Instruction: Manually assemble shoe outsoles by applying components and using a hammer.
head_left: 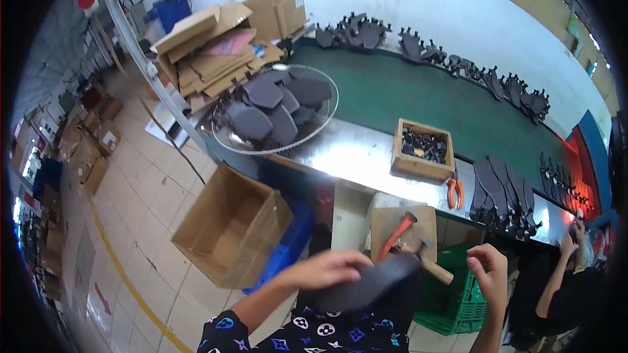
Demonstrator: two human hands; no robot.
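Observation:
My left hand [335, 270] has its fingers over the upper edge of a dark grey, sole-shaped flat piece [373, 284], gripping it above my lap. Motion smears the piece. To the right, my right hand [489, 271] is raised with loosely bent fingers apart and nothing visible in them. Between the hands and the bench, a hammer with a wooden handle [437, 269] and a red-handled tool [398, 235] lie on a small board [418, 218]. More grey pieces [268, 108] are heaped in a round white-rimmed basket on the bench.
A wooden box of small black parts [424, 165], orange-handled pliers [456, 193] and a row of dark pieces [500, 189] line the metal ledge. Behind runs a green belt [392, 91]. A cardboard box [229, 229] and green crate [451, 301] stand below; a co-worker's hands [572, 238] are at right.

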